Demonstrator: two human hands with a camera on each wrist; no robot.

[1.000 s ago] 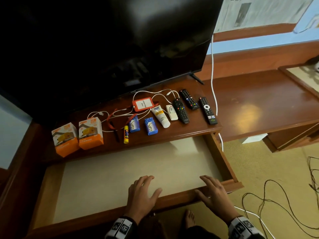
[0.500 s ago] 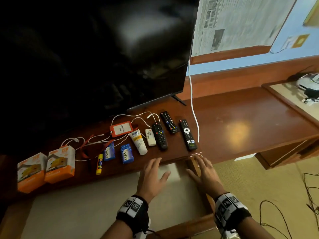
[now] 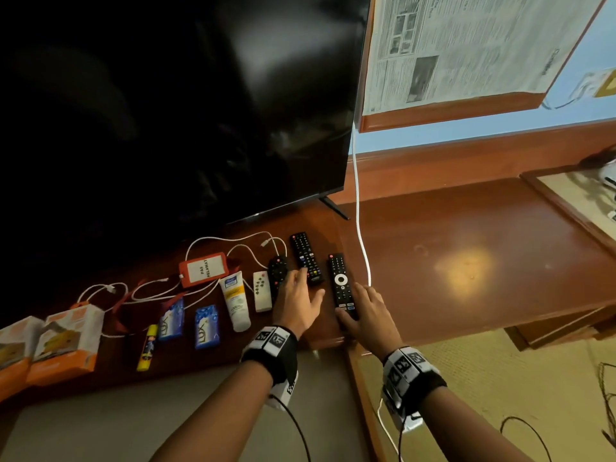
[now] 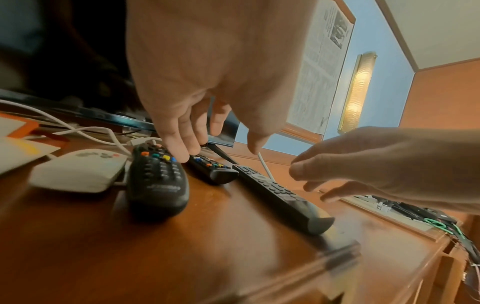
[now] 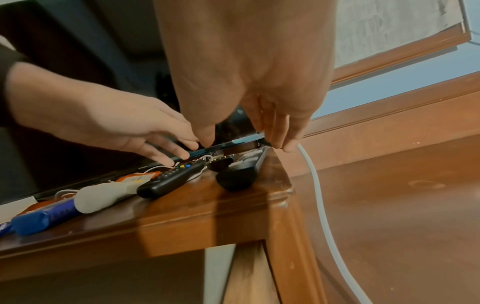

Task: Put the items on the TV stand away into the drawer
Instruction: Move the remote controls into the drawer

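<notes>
Both hands have left the front rail of the open drawer [image 3: 361,388] and come up onto the TV stand [image 3: 466,248], so gathering starts. The right hand [image 3: 370,311], fingers spread and gripping nothing, settles over the slim remote [image 3: 340,278] nearest the white cable [image 3: 358,228]. The left hand [image 3: 296,301], likewise spread and empty, covers the rounded remote [image 3: 277,268] just left of that one.

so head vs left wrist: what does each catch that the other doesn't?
Head only: the two orange boxes, yellow tube, two blue Lux packets and the open drawer below.
Left wrist only: a lit wall lamp, and a gap under the right hand, which hovers over the long remote without gripping.
Both: three black remotes, the white remote, the left hand over them, open.
</notes>
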